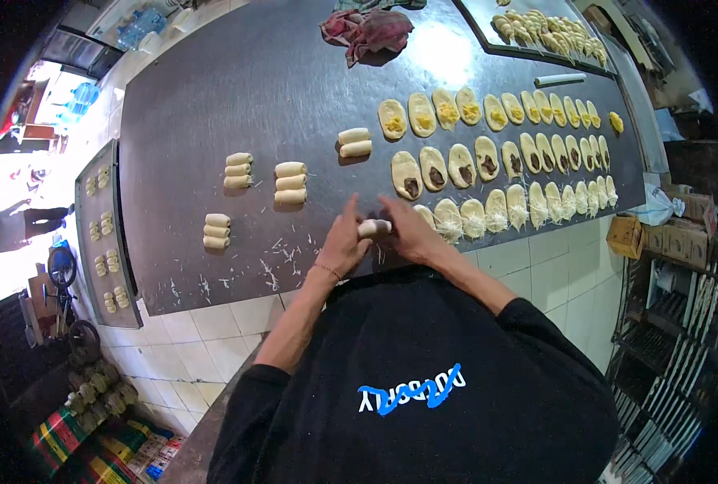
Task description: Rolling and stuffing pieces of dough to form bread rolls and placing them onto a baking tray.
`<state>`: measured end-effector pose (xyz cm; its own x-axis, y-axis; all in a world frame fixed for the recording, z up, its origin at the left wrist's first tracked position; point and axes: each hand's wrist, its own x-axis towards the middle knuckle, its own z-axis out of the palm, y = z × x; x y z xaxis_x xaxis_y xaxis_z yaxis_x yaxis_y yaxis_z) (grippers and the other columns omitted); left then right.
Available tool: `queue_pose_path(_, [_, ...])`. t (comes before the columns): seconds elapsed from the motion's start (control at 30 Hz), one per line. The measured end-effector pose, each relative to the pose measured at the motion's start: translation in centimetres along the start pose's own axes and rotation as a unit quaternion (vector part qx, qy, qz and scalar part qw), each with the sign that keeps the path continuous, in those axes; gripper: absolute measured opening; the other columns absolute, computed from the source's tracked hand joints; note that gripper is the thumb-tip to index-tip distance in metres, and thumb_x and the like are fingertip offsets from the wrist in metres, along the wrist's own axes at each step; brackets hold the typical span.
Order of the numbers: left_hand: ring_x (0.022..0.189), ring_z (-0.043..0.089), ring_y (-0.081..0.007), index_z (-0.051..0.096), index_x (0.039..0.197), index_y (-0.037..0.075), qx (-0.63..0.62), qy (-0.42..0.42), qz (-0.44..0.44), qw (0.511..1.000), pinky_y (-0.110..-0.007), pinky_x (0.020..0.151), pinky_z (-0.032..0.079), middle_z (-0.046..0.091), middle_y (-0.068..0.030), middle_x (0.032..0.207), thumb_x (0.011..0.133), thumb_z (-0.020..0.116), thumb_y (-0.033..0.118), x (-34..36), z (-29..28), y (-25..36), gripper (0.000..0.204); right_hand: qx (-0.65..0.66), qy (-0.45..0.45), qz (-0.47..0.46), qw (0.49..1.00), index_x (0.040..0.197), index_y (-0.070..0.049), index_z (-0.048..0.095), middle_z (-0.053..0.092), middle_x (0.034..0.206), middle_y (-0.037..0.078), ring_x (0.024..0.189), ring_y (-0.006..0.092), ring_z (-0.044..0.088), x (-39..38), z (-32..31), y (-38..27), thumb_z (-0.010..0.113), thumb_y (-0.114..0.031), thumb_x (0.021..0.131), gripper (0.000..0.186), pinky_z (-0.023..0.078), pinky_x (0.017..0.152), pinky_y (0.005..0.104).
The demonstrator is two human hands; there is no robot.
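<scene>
Through the head camera I have the dough roll [374, 228] near the table's [205, 97] near edge, between the left hand [343, 244] and the right hand [411, 232]. Both hands look partly open, index fingers stretched toward the far side, the roll bridging the gap between them. They seem to touch it at its two ends, but from here I cannot tell how firmly the fingers close on it.

I judge it light and soft, more likely to dent or stretch than to slip, and perhaps a little tacky. I would take it gently at both ends, or cradle it from beneath, since a hard pinch in the middle could flatten it or open its seam.

Its long axis runs left to right, the right end tipped slightly toward the far side; the hands partly cover the ends, and I see no difference marking a front. The three-roll stack [291, 185] to its left lies with its rolls roughly the same way, while the shred-topped ovals [518, 207] on the right point near to far.
</scene>
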<state>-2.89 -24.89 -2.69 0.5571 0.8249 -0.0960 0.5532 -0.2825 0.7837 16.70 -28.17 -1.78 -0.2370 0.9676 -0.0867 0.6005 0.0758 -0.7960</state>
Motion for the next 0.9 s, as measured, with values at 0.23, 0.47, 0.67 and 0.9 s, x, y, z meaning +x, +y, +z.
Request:
queue_pose_path(0.23, [0.089, 0.058, -0.0253, 0.028, 0.146, 0.002, -0.064, 0.069, -0.091, 0.991, -0.032, 0.082, 0.052, 0.047, -0.0167, 0.123, 0.072, 0.074, -0.001, 1.2, 0.5, 0.4, 0.087, 0.057, 0.073, 0.030, 0.995, 0.126, -0.002, 0.046, 0.062, 0.094, 0.016, 0.086, 0.0318, 0.064, 1.9, -0.2, -1.4, 0.062, -0.001, 0.082, 0.047, 0.050, 0.076, 0.0393])
queue_pose_path(0.47, [0.087, 0.059, -0.0251, 0.031, 0.140, -0.002, -0.106, 0.194, -0.139, 0.965, -0.034, 0.080, 0.053, 0.044, -0.0202, 0.125, 0.072, 0.072, 0.001, 11.1, -3.8, -0.3, 0.079, 0.056, 0.162, 0.063, 0.983, 0.126, -0.001, 0.044, 0.060, 0.097, 0.019, 0.090, 0.0309, 0.063, 12.0, -3.0, 0.4, 0.067, -0.005, 0.078, 0.053, 0.051, 0.079, 0.0365])
queue_pose_path(0.67, [0.087, 0.064, -0.0206, 0.037, 0.131, -0.007, -0.296, 0.151, -0.358, 0.873, -0.029, 0.075, 0.054, 0.061, -0.0142, 0.103, 0.085, 0.071, 0.012, 9.5, -2.5, 2.2, 0.060, 0.034, -0.008, 0.070, 0.997, 0.118, 0.000, 0.055, 0.064, 0.098, 0.017, 0.089, 0.0286, 0.064, 19.0, -8.2, 3.6, 0.068, -0.012, 0.079, 0.043, 0.051, 0.078, 0.0358])
queue_pose_path(0.9, [0.086, 0.065, -0.0170, 0.049, 0.112, -0.007, -0.490, 0.350, -0.300, 0.740, -0.030, 0.073, 0.059, 0.062, -0.0138, 0.105, 0.099, 0.056, 0.015, 14.7, -6.2, 0.8, 0.027, 0.294, -0.415, 0.084, 0.857, 0.106, 0.003, 0.066, 0.070, 0.085, 0.007, 0.078, 0.0125, 0.062, 32.6, -9.4, 2.9, 0.066, -0.024, 0.085, 0.034, 0.051, 0.073, 0.0337])
